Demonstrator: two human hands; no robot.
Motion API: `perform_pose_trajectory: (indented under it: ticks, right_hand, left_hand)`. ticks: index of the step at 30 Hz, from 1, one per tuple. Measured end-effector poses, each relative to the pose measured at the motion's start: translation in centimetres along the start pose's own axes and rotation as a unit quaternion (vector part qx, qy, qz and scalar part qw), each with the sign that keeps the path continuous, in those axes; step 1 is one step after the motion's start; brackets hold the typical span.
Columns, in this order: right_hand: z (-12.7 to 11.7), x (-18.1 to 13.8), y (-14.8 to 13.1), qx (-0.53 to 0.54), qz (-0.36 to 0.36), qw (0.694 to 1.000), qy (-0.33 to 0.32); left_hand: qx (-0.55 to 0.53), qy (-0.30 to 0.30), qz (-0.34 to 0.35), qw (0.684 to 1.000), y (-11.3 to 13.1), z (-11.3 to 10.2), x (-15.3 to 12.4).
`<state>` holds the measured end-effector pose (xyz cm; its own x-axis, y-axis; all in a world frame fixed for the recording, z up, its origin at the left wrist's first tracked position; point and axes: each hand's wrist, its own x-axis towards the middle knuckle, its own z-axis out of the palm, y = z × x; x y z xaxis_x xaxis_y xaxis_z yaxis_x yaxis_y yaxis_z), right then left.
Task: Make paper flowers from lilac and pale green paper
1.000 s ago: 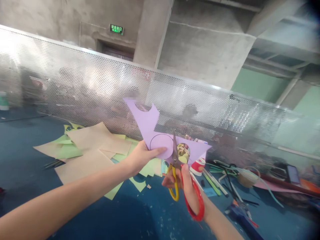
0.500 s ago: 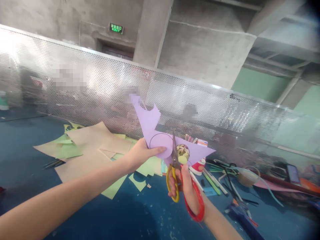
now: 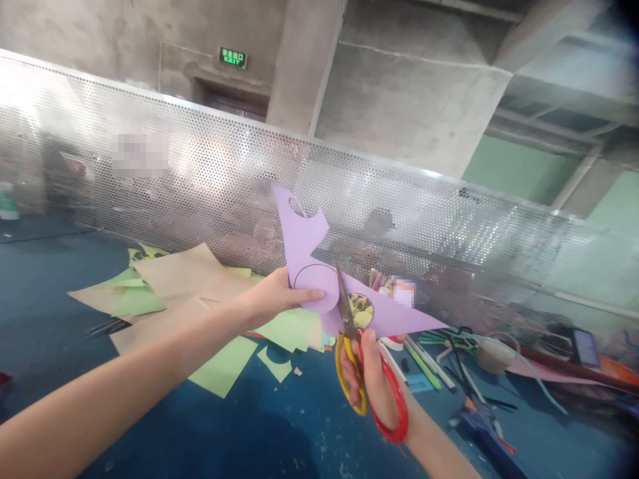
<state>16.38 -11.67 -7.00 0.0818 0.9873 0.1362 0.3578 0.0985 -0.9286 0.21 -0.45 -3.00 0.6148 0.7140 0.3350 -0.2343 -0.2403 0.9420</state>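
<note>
Seemingly mid-cut, irregular purple paper (image 3: pixel 320 277) is pinched in the left hand (image 3: pixel 274 295), red-and-yellow-handled metal scissors (image 3: pixel 346 313) gripped in the right hand (image 3: pixel 378 376); careful line-following is called for.

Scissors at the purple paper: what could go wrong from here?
The left hand has its thumb on the drawn circle, near the scissors; a slip might nick it. A crooked snip there could spoil the curve. The purple paper has an unheld right end that might flap.
</note>
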Motion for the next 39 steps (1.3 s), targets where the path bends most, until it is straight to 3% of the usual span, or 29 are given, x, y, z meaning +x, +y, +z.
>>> perform_pose_trajectory:
  ticks: [16,24,32,36,39]
  right_hand:
    - [0.1,-0.2,-0.2,-0.013,0.024,0.999,-0.018]
    - [0.0,-0.1,-0.3,0.018,0.078,0.997,-0.024]
    - [0.6,0.1,0.0,0.031,0.093,0.995,-0.008]
    - [0.9,-0.1,0.0,0.013,0.074,0.997,0.010]
    - [0.9,0.1,0.3,0.037,0.042,0.998,-0.015]
  left_hand:
    - [0.009,-0.041,-0.041,0.998,0.8,-1.8,0.3]
    - [-0.044,-0.043,-0.034,0.998,0.7,-2.7,0.7]
    - [-0.115,0.035,-0.003,0.993,-0.3,-1.3,1.0]
    - [-0.135,0.072,0.008,0.988,-1.0,0.1,0.6]
    - [-0.121,0.090,0.027,0.988,-1.4,0.8,0.5]
